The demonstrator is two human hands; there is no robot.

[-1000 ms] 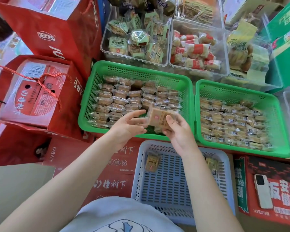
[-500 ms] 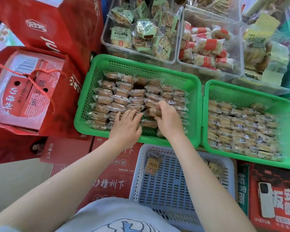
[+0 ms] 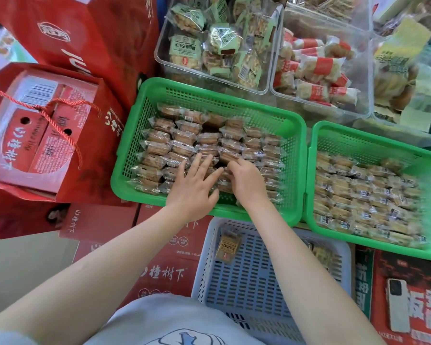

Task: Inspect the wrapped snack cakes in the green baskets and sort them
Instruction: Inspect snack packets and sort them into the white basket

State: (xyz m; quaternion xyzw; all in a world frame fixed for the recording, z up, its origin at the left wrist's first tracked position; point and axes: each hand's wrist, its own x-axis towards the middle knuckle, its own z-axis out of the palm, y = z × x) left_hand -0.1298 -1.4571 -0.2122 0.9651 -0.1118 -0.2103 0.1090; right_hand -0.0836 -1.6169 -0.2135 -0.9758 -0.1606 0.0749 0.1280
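Centre frame: perforated green plastic basket (image 3: 294, 155), rows of small brick-shaped cakes (image 3: 182, 135) in crinkly clear wrap. Left hand (image 3: 194, 188) flat, fingers spread, resting on near rows. Right hand (image 3: 246, 180) beside it, fingertips curled down among cakes; grip unclear. Second green basket (image 3: 373, 143) at right, equally filled.

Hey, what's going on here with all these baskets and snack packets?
A person is sorting small wrapped snack cakes by hand. Both hands are down in the left green basket: the left hand lies flat with straight fingers on the packets, and the right hand curls its fingers into the rows beside it, seemingly on a packet. The right green basket holds more rows, untouched. A pale blue basket nearer the person holds a loose packet.
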